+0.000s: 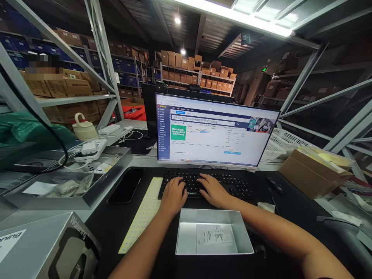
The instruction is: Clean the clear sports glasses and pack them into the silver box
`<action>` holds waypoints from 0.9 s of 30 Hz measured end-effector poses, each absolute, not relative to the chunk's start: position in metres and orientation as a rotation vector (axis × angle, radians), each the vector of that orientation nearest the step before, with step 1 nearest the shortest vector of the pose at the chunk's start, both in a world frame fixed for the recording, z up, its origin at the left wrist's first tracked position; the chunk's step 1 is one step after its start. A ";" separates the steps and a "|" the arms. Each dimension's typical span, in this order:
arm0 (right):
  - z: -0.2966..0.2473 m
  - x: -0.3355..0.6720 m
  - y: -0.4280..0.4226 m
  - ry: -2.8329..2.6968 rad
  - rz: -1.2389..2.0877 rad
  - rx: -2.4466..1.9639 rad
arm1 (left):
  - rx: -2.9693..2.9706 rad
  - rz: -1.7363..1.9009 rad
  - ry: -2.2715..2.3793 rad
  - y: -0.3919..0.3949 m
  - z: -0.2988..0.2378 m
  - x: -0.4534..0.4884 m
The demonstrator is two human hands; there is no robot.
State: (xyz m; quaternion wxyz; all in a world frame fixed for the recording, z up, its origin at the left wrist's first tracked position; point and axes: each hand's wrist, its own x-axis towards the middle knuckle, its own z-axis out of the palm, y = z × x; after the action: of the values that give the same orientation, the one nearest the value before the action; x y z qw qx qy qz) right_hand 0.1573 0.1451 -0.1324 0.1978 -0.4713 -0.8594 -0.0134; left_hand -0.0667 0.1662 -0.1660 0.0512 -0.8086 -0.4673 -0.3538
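Both my hands rest on a black keyboard [232,185] in front of a monitor [215,130] that shows a web form with a green box. My left hand [173,195] lies on the left keys, fingers spread and curved downward. My right hand [213,190] lies on the middle keys, fingers stretched out. Neither hand holds anything. Just in front of my wrists sits an open white box [186,221] with a small printed label [214,234] lying flat inside.
A black phone [125,185] and a dotted yellowish strip [143,215] lie left of the keyboard. A grey tray [95,193] with bags and a charger, and a grey product box [43,248], stand at the left. A cardboard box [310,176] and white basket [277,145] sit right. Shelving surrounds the desk.
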 end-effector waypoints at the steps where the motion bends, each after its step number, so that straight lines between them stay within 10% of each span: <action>1: -0.134 0.158 0.144 -2.415 -0.042 -1.327 | -2.471 -1.069 -1.427 0.166 -0.166 -0.066; 27: -0.132 0.148 0.156 -2.444 -0.014 -1.153 | -2.521 -1.046 -1.487 0.164 -0.163 -0.067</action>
State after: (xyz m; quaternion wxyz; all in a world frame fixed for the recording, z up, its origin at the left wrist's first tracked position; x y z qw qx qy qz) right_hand 0.1483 0.1564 -0.1322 0.2176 -0.4165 -0.8827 -0.0050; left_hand -0.0668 0.1636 -0.1631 0.0168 -0.8109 -0.4784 -0.3365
